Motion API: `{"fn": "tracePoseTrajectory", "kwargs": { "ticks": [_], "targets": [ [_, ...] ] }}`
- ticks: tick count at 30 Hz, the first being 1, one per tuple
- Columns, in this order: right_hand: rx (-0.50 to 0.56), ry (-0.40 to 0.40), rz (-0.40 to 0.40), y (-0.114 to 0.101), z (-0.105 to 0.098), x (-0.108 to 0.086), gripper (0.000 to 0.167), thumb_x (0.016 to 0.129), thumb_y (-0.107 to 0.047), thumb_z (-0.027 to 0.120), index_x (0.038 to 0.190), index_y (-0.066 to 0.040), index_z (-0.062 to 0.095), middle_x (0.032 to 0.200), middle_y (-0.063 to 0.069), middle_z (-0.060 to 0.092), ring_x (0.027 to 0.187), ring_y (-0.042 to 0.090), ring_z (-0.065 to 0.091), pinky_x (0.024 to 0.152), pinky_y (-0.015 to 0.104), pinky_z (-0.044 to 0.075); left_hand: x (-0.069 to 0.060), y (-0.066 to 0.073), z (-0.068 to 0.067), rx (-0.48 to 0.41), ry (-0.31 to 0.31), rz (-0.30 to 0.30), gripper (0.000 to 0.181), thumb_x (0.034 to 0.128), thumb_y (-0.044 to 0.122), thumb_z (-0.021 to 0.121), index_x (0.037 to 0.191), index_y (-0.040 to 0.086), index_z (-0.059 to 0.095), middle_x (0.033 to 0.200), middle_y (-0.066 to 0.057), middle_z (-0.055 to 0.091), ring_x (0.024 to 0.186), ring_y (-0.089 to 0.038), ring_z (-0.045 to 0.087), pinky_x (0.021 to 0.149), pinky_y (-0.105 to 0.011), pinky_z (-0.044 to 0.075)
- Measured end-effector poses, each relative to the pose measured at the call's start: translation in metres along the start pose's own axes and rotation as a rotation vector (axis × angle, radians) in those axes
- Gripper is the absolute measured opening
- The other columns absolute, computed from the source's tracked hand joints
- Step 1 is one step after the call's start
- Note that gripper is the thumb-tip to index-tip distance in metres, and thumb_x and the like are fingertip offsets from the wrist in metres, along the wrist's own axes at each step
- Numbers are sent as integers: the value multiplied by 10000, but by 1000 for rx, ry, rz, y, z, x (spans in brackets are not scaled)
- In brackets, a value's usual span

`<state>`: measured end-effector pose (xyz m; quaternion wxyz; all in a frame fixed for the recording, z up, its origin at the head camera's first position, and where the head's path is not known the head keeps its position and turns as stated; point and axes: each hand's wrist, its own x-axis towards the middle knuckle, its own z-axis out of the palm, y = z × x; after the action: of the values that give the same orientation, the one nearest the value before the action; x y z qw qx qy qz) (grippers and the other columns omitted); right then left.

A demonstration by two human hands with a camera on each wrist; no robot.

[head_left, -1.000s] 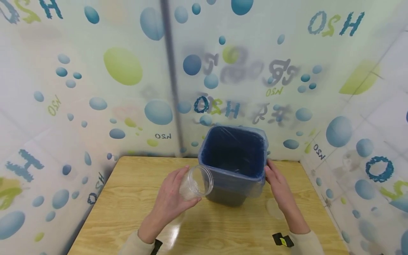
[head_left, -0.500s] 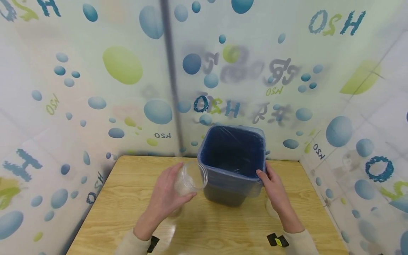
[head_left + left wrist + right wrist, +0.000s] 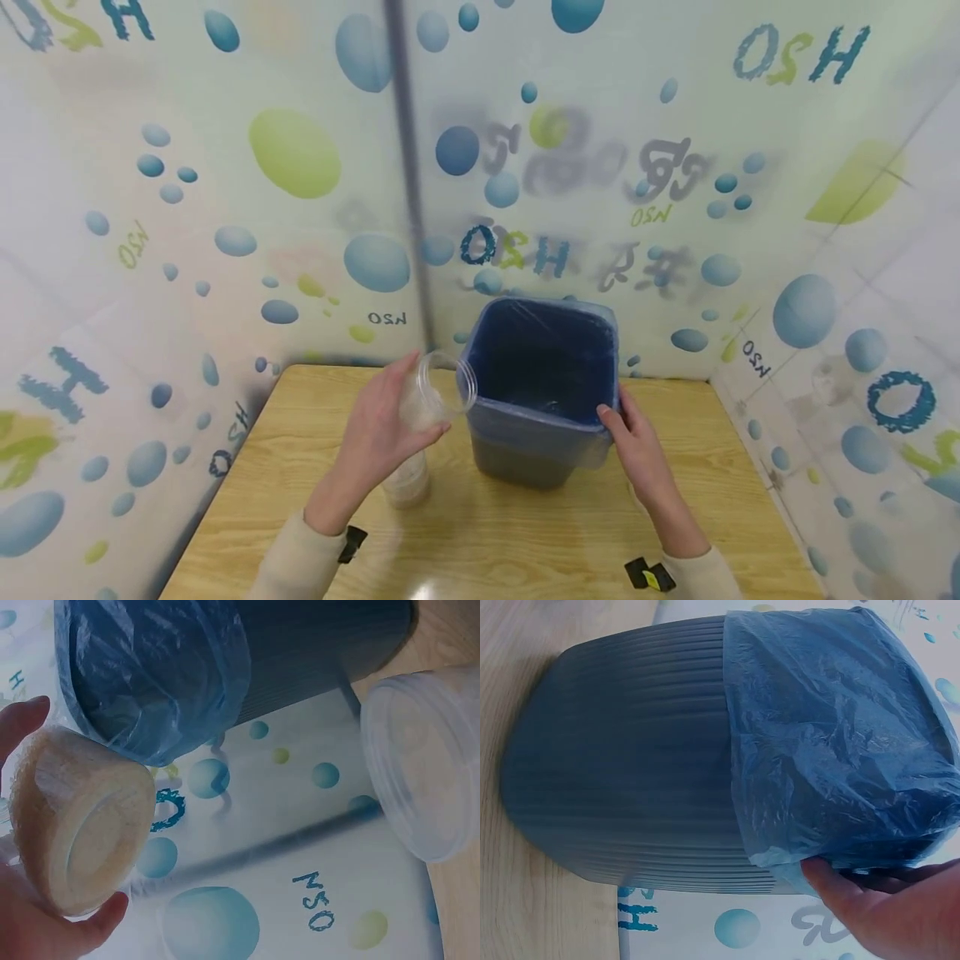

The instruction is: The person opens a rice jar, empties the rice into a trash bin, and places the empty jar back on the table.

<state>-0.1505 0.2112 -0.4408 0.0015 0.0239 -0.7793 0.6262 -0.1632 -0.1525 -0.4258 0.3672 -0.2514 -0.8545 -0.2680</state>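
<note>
Both hands are stretched out over a wooden table (image 3: 487, 550). By the left hand (image 3: 375, 429) a clear jar (image 3: 422, 407) holding pale grains is gripped between thumb and fingers. It is held raised and tilted, its mouth turned right towards the bin (image 3: 521, 462); whether the rim is touched by it cannot be told. By the right hand (image 3: 643, 450) the near right corner of the bin's rim is gripped, the thumb laid over the liner (image 3: 832, 727) and the fingers set along the right side, partly hidden.

Nearest, cream sleeves (image 3: 296, 554) are shown, with black tags (image 3: 651, 575) at the wrists. Just beyond, a second jar (image 3: 408, 485) is stood upright at the left, its upper part blocked from the head view by the left hand. Beside the right forearm a pale curved edge (image 3: 637, 493) is mostly covered.

Farther off, the ribbed grey bin is stood upright, blue plastic folded over its rim, its inside lost in shadow. Behind it, the far wall (image 3: 300, 83) is printed with blue and green spots and letters, and is crossed by a dark upright stripe (image 3: 408, 167).
</note>
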Motion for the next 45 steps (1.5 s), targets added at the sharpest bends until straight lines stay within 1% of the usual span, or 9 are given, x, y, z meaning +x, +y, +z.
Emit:
{"fn": "tracePoseTrajectory", "kwargs": {
  "ticks": [3, 7, 10, 13, 18, 25, 32, 37, 45],
  "targets": [
    [-11, 12, 9, 1, -1, -1, 641, 1117, -261, 460, 1637, -3, 189, 1675, 209, 246, 1522, 342, 283, 1008, 66, 333, 5, 0, -1, 10, -14, -15, 1050, 594, 329, 974, 1463, 3, 482, 1209, -208, 648, 980, -397, 649, 802, -572, 549],
    [-11, 22, 12, 3, -1, -1, 635, 1119, -273, 456, 1636, -8, 202, 1672, 206, 259, 1519, 339, 290, 1031, 92, 338, 13, 3, -2, 14, -52, -70, 1059, 608, 345, 979, 1464, -13, 469, 1267, -218, 638, 1025, -407, 645, 846, -575, 549],
    [-16, 26, 11, 4, -2, -1, 639, 1119, -285, 453, 1636, -5, 201, 1673, 208, 256, 1521, 345, 286, 1046, 106, 335, 19, 4, -2, 18, -74, -118, 1022, 612, 333, 987, 1419, -39, 482, 1256, -224, 640, 1012, -403, 643, 838, -563, 556],
    [-17, 29, 14, 5, -2, -1, 644, 1119, -298, 453, 1636, -8, 201, 1676, 201, 250, 1523, 339, 281, 1026, 79, 329, 26, 5, -2, 34, -87, -133, 969, 617, 327, 990, 1368, -55, 513, 1229, -228, 642, 995, -404, 645, 836, -554, 557],
    [0, 24, 13, 5, -2, -1, 644, 1117, -299, 458, 1634, -5, 210, 1668, 212, 263, 1513, 339, 293, 961, 28, 332, 36, 4, -1, 70, -94, -81, 922, 625, 321, 988, 1337, -60, 545, 1249, -225, 637, 1048, -414, 639, 879, -565, 539],
    [15, 17, -8, 7, -1, 0, 632, 1116, -279, 460, 1627, 6, 221, 1650, 237, 290, 1495, 359, 319, 953, 16, 341, 44, 3, 1, 102, -99, 22, 946, 617, 306, 999, 1366, -25, 524, 1284, -236, 627, 1190, -409, 597, 979, -584, 494],
    [19, 11, 2, 4, -1, 0, 635, 1119, -266, 456, 1633, 3, 199, 1665, 230, 260, 1515, 361, 288, 945, 14, 335, 54, 5, 4, 165, -75, 95, 957, 603, 298, 1008, 1372, 12, 516, 1291, -200, 609, 1165, -396, 588, 971, -578, 490],
    [13, 22, 9, 4, 0, 2, 631, 1115, -280, 469, 1631, -10, 226, 1659, 211, 289, 1506, 333, 310, 951, 18, 337, 60, 7, 4, 202, -94, 124, 933, 622, 314, 1001, 1369, 22, 523, 1313, -199, 597, 1177, -399, 584, 980, -575, 489],
    [22, 22, -5, 3, 2, 4, 627, 1114, -268, 467, 1628, 0, 227, 1656, 220, 289, 1509, 346, 307, 968, 32, 336, 66, 9, 5, 260, -124, 156, 935, 610, 339, 1005, 1364, 23, 552, 1320, -182, 604, 1184, -398, 578, 998, -562, 482]
  ]
}}
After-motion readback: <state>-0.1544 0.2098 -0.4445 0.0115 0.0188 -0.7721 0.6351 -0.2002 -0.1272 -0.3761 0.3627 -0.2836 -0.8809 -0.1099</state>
